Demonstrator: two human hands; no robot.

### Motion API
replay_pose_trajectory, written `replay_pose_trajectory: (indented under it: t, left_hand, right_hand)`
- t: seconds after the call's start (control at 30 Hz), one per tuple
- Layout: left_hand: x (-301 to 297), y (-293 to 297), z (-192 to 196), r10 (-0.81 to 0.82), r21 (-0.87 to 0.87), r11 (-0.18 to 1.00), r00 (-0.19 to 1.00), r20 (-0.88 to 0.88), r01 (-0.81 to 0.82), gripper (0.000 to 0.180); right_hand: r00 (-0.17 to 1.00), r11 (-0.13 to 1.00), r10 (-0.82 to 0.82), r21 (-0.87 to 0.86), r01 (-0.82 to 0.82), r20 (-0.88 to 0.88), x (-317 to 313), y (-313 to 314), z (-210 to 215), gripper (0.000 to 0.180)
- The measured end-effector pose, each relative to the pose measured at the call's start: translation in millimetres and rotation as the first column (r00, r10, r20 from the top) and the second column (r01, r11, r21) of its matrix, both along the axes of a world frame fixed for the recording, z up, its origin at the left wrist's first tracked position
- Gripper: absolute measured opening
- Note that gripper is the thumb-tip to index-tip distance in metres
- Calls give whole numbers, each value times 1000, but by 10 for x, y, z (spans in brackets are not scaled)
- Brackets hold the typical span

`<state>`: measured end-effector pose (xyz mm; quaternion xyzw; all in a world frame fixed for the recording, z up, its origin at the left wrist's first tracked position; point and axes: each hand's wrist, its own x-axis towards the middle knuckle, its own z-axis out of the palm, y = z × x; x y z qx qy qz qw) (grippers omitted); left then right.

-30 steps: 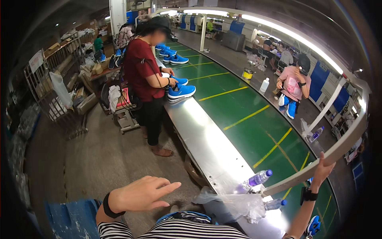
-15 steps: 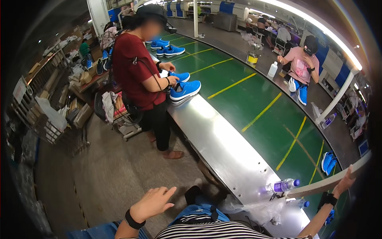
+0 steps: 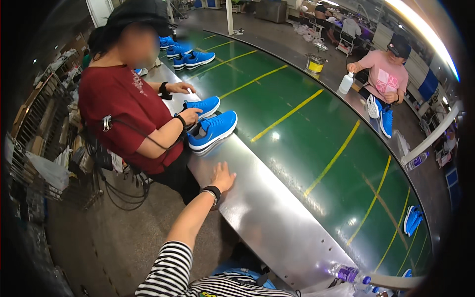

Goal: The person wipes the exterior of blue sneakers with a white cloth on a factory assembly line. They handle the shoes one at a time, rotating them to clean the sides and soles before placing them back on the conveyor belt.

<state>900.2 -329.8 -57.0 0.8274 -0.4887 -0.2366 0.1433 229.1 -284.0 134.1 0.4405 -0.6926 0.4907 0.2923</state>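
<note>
My left hand reaches forward over the bare metal ledge, empty, its fingers stretched out. Just beyond the fingertips stands the nearest blue sneaker with a white sole, apart from my hand. Behind it a second blue sneaker is touched by the hand of a co-worker in a dark red shirt. A black band circles my left wrist. My right hand does not show.
Beside the ledge runs a green conveyor belt with yellow stripes. Several blue sneakers stand farther up. A water bottle lies near a pale post at lower right. Across the belt, a person in pink holds a white bottle.
My left hand has moved forward over the ledge toward the near sneaker. My right hand, earlier at the pale post, has left view. The person in pink now grips the white bottle.
</note>
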Motion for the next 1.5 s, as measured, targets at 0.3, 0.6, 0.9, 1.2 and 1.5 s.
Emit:
replay_pose_trajectory:
  t: [0.3,0.6,0.9,1.2,1.5]
  left_hand:
    - [-199,-188,-592,242,-184,966,886,397,-182,67]
    - [-120,-170,-605,248,-199,965,852,461,-174,65]
    - [-98,-192,-592,242,-172,968,864,441,-184,66]
    - [-109,-206,-541,238,-159,969,875,422,-186,66]
    - [-51,-217,-574,230,-146,972,884,406,-186,67]
  right_hand:
    - [968,920,206,307,-242,145,1173,-774,-999,44]
    - [906,804,330,424,-417,266,1828,-1098,-1350,43]
    - [866,723,394,477,-499,308,2215,-1247,-1447,43]
    - [846,684,431,497,-534,315,2423,-1344,-1456,42]
    - [835,657,442,515,-550,327,2573,-1403,-1475,42]
